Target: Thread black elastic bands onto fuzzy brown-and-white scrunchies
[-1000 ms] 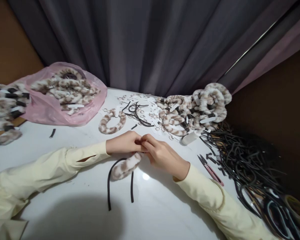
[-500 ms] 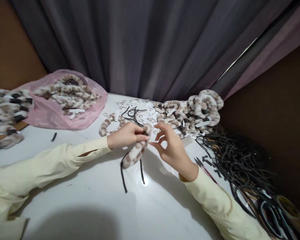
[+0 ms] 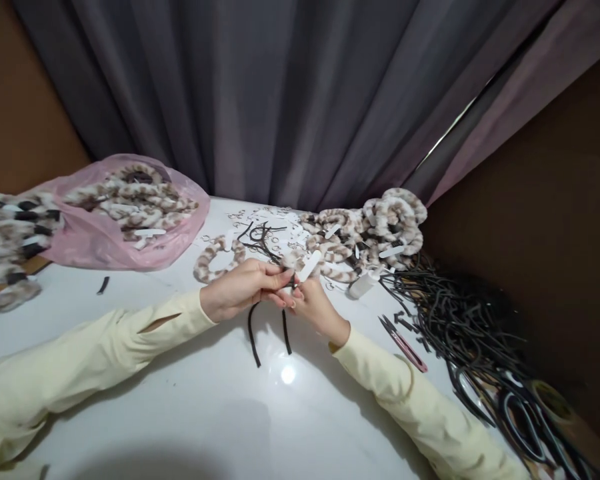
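My left hand [image 3: 247, 287] is closed on a furry brown-and-white loop [image 3: 293, 259], pinching it at a dark section. My right hand [image 3: 320, 308] is closed at the same spot, its fingertips touching those of the left. A white tab [image 3: 310, 265] sticks up just above my right hand. Much of the loop is hidden behind the fingers. Below the hands, black cord ends [image 3: 253, 340] hang over the white table [image 3: 205, 413]. Beyond my left hand lies another furry loop [image 3: 203, 263].
A pink bag [image 3: 180, 250] full of furry loops stands at left, beside a further heap [image 3: 5, 233]. More loops [image 3: 395, 213] pile up at back right. Pink-handled snips [image 3: 405, 345], a white bottle [image 3: 363, 285] and tangled black cords [image 3: 455, 313] lie at right.
My right hand has moved left, from apart to meeting my left hand at the furry loop. The loop has turned, and a white tab now shows above the hands.
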